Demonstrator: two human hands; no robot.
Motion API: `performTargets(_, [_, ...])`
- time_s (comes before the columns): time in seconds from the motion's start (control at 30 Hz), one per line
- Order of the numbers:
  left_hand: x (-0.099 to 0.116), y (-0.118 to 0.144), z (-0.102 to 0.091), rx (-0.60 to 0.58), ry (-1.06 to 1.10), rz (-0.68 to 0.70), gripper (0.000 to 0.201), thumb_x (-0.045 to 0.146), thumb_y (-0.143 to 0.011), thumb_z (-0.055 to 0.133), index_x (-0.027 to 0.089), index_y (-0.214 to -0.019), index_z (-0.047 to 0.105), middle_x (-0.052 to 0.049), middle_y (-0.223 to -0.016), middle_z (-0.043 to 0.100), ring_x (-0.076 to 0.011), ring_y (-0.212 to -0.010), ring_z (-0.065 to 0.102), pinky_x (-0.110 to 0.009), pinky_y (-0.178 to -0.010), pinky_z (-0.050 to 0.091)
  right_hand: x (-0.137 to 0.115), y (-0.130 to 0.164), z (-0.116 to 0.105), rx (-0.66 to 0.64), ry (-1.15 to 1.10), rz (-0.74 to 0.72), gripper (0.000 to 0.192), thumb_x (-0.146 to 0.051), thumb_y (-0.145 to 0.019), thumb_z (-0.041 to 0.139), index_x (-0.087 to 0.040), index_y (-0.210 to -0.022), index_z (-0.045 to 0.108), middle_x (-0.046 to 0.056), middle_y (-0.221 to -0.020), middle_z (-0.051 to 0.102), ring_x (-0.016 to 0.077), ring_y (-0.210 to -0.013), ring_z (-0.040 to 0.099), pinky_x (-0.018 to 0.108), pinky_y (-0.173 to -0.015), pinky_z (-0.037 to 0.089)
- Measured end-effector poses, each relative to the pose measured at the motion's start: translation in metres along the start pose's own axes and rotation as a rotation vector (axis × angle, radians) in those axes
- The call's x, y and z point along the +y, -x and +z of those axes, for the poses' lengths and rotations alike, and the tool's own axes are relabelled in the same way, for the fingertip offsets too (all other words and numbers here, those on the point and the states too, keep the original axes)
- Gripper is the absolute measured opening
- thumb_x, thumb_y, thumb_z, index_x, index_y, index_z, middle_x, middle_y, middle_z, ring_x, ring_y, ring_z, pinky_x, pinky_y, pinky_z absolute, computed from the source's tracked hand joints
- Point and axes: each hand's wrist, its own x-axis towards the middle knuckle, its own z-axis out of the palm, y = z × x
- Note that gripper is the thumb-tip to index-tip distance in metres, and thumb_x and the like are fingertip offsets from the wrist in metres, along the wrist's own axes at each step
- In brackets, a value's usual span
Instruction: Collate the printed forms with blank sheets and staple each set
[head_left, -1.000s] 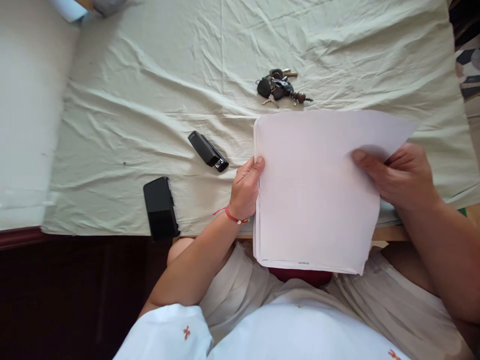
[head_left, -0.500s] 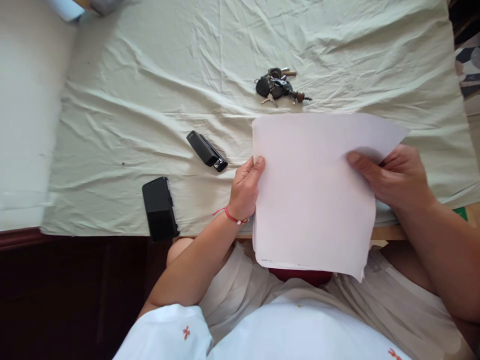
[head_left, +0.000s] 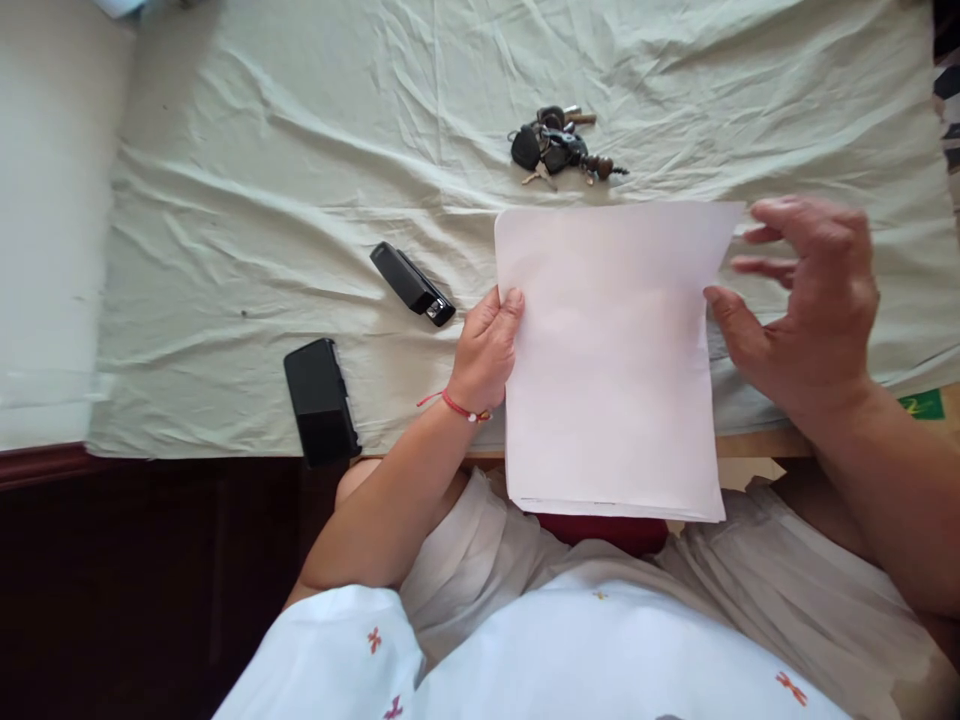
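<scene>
1. The left hand (head_left: 487, 350) pinches the left edge of the paper stack (head_left: 607, 360) at frame centre.
2. The right hand (head_left: 806, 300) is spread open beside the stack's right edge, thumb near it.
3. Half a second ago, that hand gripped the sheets.

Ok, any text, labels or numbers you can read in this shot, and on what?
None can be read.
White paper stack, held by the left hand: a faint printed line at its bottom edge, too small to read.
Green slip at the table edge: a yellowish mark, too blurred.
Black stapler: no label visible.
</scene>
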Motion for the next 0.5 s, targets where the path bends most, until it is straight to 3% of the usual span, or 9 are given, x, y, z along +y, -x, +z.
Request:
performTargets(0.07, [0.000, 0.000, 0.001, 0.033, 0.032, -0.024, 0.034, 0.038, -0.087, 0.078, 0.021, -0.116, 0.074, -0.009, -0.121, 0.077, -0.0341, -0.145, 0.051, -0.044, -0.115, 0.051, -0.015, 0.006, -0.005, -0.049, 0.052, -0.135, 0.057, -0.027, -0.091, 0.069, -0.024, -0.146, 0.053, 0.012, -0.146, 0.055, 0.0297, -0.136, 0.053, 0.048, -0.110, 0.050])
performTargets(0.17, [-0.001, 0.000, 0.003, 0.032, 0.055, -0.029, 0.032, 0.033, -0.089, 0.076, 0.021, -0.118, 0.073, -0.008, -0.124, 0.076, -0.0338, -0.144, 0.052, -0.044, -0.112, 0.052, -0.051, 0.024, -0.005, -0.328, -0.035, -0.269, 0.040, -0.029, -0.094, 0.068, -0.024, -0.133, 0.063, 0.012, -0.139, 0.063, 0.0288, -0.130, 0.059, 0.048, -0.111, 0.051])
performTargets(0.23, [-0.001, 0.000, 0.004, -0.004, 0.038, -0.007, 0.028, 0.032, -0.090, 0.074, 0.021, -0.116, 0.073, -0.008, -0.125, 0.075, -0.0330, -0.143, 0.053, -0.043, -0.111, 0.052, -0.076, 0.043, 0.000, -0.543, -0.041, -0.365, 0.051, -0.038, -0.091, 0.072, -0.024, -0.138, 0.061, 0.011, -0.154, 0.053, 0.0315, -0.144, 0.049, 0.050, -0.120, 0.044])
performTargets(0.3, [-0.002, 0.000, 0.004, -0.045, 0.008, 0.026, 0.024, 0.033, -0.093, 0.070, 0.020, -0.113, 0.074, -0.008, -0.124, 0.076, -0.0312, -0.142, 0.055, -0.040, -0.110, 0.052, -0.098, 0.065, 0.007, -0.662, -0.016, -0.422, 0.074, -0.043, -0.084, 0.079, -0.024, -0.150, 0.052, 0.010, -0.163, 0.042, 0.0336, -0.152, 0.037, 0.060, -0.129, 0.024])
performTargets(0.37, [-0.001, 0.002, 0.005, -0.071, 0.004, 0.040, 0.022, 0.034, -0.094, 0.068, 0.021, -0.110, 0.074, -0.007, -0.123, 0.076, -0.0299, -0.141, 0.056, -0.039, -0.110, 0.052, -0.112, 0.086, 0.014, -0.710, 0.034, -0.395, 0.088, -0.031, -0.081, 0.081, -0.020, -0.158, 0.041, 0.013, -0.168, 0.031, 0.0339, -0.157, 0.029, 0.064, -0.130, 0.013])
performTargets(0.5, [0.003, 0.009, 0.008, -0.037, 0.087, -0.021, 0.019, 0.030, -0.091, 0.070, 0.018, -0.105, 0.073, -0.011, -0.120, 0.077, -0.0312, -0.135, 0.061, -0.041, -0.109, 0.053, -0.125, 0.118, 0.024, -0.583, 0.193, -0.251, 0.080, -0.005, -0.087, 0.059, -0.021, -0.162, 0.035, 0.014, -0.168, 0.030, 0.0325, -0.159, 0.025, 0.068, -0.128, 0.013])
